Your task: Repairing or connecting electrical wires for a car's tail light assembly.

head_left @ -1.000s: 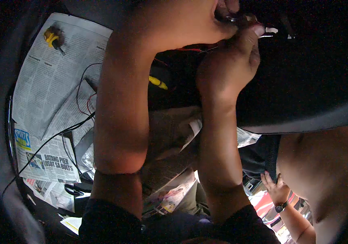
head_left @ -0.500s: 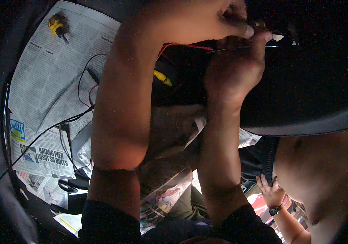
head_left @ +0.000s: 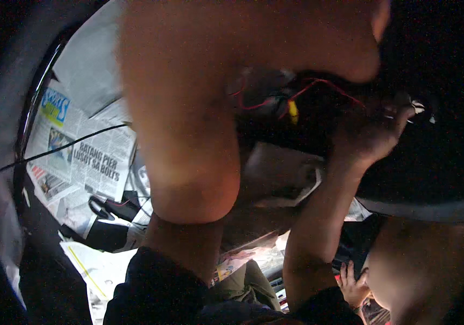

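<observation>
My left arm bends across the upper middle, and my left hand (head_left: pixel 345 43) is raised above the right one; its fingers are mostly lost in shadow. Below and to its right, my right hand (head_left: pixel 370 138) is closed, fingers pinched together in the dark. A thin red wire (head_left: pixel 329 84) loops under my left hand and runs to the fingers of my right. Just past those fingertips a small white piece (head_left: pixel 417 106) catches light; whether they touch it I cannot tell. A yellow piece (head_left: pixel 293 112), maybe tape or a sleeve, hangs by the wires.
Newspaper sheets (head_left: pixel 93 157) cover the left side, with a black cable (head_left: pixel 75 143) across them. Black-handled scissors (head_left: pixel 102 208) lie lower left. A dark curved panel (head_left: pixel 432 208) edges the right. Below it is another person's bare torso (head_left: pixel 421 265) with a hand (head_left: pixel 354 284) beside it.
My view has shifted, so the newspaper sits higher. My left hand has come away from my right hand, up and toward me. The red wire now shows more of its length.
</observation>
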`<state>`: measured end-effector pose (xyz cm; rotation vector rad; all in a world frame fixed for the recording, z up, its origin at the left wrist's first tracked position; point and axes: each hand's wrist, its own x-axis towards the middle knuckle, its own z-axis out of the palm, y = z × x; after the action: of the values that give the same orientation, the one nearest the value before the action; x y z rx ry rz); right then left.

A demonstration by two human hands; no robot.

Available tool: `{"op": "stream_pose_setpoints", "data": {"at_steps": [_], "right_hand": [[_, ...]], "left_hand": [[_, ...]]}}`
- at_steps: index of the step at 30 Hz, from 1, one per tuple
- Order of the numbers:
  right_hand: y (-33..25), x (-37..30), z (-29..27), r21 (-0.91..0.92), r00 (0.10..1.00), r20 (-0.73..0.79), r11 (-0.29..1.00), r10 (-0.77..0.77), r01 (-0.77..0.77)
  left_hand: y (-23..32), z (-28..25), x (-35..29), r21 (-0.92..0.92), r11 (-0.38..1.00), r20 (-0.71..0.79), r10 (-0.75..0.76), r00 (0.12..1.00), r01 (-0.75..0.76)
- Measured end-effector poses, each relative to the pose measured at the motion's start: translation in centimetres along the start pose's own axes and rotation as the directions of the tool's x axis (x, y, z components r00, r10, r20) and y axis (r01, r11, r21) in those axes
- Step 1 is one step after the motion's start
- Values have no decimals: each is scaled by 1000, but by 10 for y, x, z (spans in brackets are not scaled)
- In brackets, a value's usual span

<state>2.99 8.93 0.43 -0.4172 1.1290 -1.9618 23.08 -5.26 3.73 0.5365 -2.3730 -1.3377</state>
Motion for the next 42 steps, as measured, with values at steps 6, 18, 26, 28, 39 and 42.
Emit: {"op": "stream_pose_setpoints", "data": {"at_steps": [6, 18, 26, 28, 39, 42], "right_hand": [[-4, 8, -3, -168, 985, -76, 975, -157, 143], [5, 33, -50, -322, 941, -18, 893, -339, 315], [16, 31, -53, -375, 884, 132, 803, -448, 463], [14, 25, -38, -327, 892, 6, 842, -453, 430], [5, 31, -41, -287, 909, -42, 876, -415, 387], [14, 31, -39, -308, 896, -87, 867, -436, 392]], "left_hand": [[33, 38, -12, 77, 997, -89, 15, 996, -9], [47, 106, 99, 234, 970, -275, 136, 952, -71], [-14, 141, 148, -296, 823, -347, 380, 857, -485], [-7, 129, 142, -636, 691, -236, 249, 939, -343], [14, 122, 140, -281, 910, -192, 259, 947, -305], [16, 123, 139, -240, 949, -149, 169, 974, -202]]}}
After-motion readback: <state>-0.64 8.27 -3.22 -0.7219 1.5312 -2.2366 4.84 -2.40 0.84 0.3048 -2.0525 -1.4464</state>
